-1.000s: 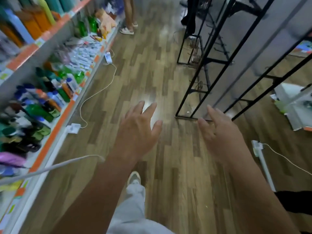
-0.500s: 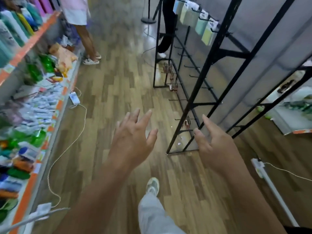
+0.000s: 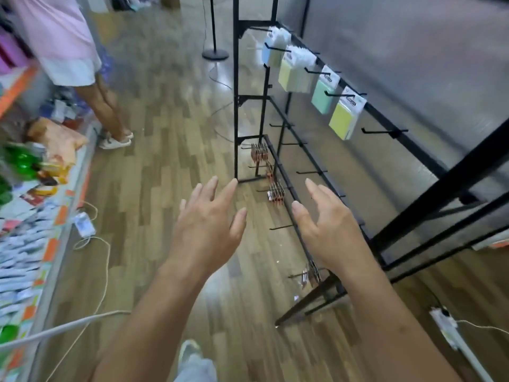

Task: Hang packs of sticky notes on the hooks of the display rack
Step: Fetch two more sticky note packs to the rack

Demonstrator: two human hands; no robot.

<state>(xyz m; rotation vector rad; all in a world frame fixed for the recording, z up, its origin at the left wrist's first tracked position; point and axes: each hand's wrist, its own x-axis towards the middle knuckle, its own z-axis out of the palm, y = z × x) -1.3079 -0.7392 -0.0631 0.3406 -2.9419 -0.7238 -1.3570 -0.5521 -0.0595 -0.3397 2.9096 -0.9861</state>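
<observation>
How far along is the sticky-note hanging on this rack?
Done: packs of sticky notes hang along the top row. In hand: nothing; left hand and right hand are open, empty. Remaining: the next top-row hook and the middle-row hooks are bare.

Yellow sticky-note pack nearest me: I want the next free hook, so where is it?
Head view, upper right: the yellow pack hangs high on the display rack, between the green pack and an empty hook.

Black display rack (image 3: 235,106), sticky-note packs (image 3: 343,120) hanging
</observation>
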